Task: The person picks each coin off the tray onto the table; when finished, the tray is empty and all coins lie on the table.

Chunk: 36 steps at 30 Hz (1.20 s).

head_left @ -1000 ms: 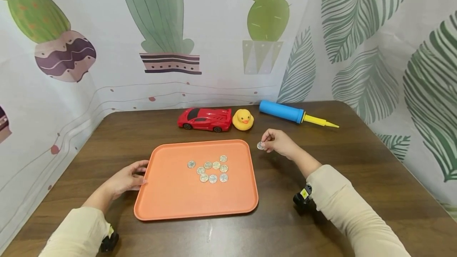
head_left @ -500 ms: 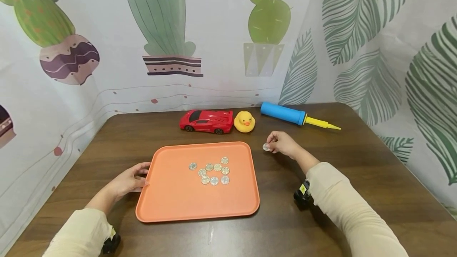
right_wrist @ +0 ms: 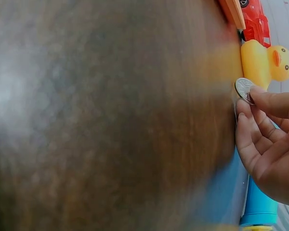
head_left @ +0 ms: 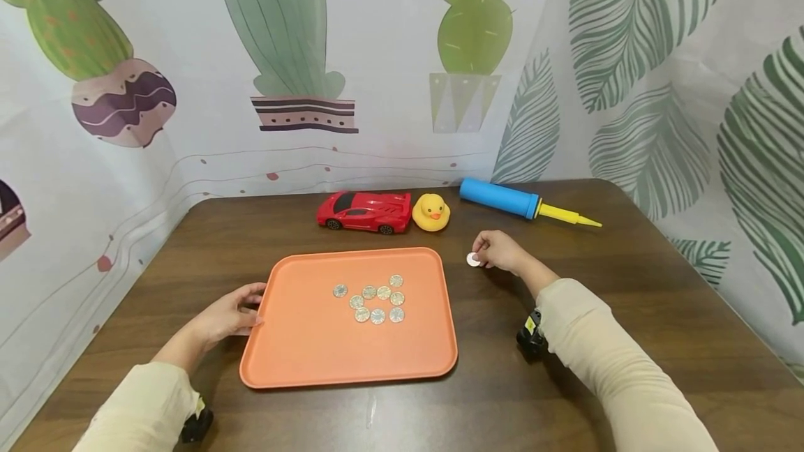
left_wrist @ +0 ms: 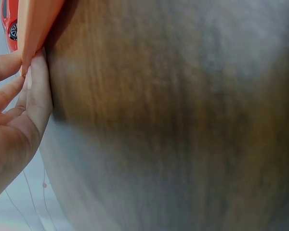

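R hand (head_left: 500, 251) pinches one coin (right_wrist: 243, 89) btwn thumb & fingertips, other fingers part-bent; coin is off the tabletop (head_left: 628, 340), just beyond tray's (head_left: 301, 347) R edge nr its back R corner. Thumb hides part of coin's rim. Round disc, equal every way; held on a slant, face turned to the R wrist cam, w/ relief visible but design too small to read. In head view that face is just a pale blur. Exact tilt hard to judge, prob. nearer upright than flat.

L hand (head_left: 224, 310) is relaxed, fingers loosely extended, tips touching tray's L rim; some fingers partly hidden behind others. Tray's long axis runs L–R, nearly parallel to tabletop's back edge. Nine coins (head_left: 384, 292) lie flat on it, mostly R of centre, toward its back edge; their markings unreadable.

Along tabletop's back edge: car (head_left: 364, 212), nose to L edge; duck (head_left: 430, 213) just beside it, bill toward near edge; pump (head_left: 499, 198) slanting, yellow nozzle toward R edge. Car cut off in both wrist views, pump in the R one; tabletop badly blurred in both. Sleeves (head_left: 603, 347) run out of head view at bottom.
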Tool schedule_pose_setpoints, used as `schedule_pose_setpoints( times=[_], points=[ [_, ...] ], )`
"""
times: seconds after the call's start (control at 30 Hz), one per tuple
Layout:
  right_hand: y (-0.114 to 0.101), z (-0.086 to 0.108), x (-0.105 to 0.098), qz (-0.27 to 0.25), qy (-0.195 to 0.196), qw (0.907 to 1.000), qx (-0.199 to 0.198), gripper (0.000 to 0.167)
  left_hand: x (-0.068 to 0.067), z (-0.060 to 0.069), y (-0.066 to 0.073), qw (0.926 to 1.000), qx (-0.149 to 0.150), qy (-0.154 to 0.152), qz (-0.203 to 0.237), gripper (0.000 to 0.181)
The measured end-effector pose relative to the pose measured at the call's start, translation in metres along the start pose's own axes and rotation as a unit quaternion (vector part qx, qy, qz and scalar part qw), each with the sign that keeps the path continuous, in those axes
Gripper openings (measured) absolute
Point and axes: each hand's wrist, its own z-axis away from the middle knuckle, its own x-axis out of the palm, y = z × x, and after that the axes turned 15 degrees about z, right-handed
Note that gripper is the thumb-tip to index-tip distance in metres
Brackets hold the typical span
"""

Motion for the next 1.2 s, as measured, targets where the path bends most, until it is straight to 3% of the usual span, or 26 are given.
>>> schedule_pose_setpoints(
  times=[0.43, 0.7, 1.03, 1.2],
  points=[
    [-0.0034, -0.0059, 0.0050, 0.094, 0.017, 0.9949, 0.032, 0.008, 0.0008, -0.0003, -0.0008, 1.0000, -0.001, 0.003, 0.002, 0.064],
    [-0.0057, -0.0056, 0.0046, 0.136, 0.023, 0.9901, 0.027, 0.010, -0.0013, -0.0010, -0.0013, 1.0000, -0.001, 0.005, -0.004, 0.063],
    [-0.0053, -0.0061, 0.0048, 0.133, 0.020, 0.9904, 0.031, 0.011, -0.0034, -0.0018, -0.0027, 1.0000, -0.002, 0.005, -0.004, 0.064],
    [-0.0042, -0.0049, 0.0038, 0.095, 0.017, 0.9947, 0.035, 0.016, -0.0035, -0.0021, -0.0024, 1.0000, -0.001, 0.002, -0.003, 0.064]
  ],
)
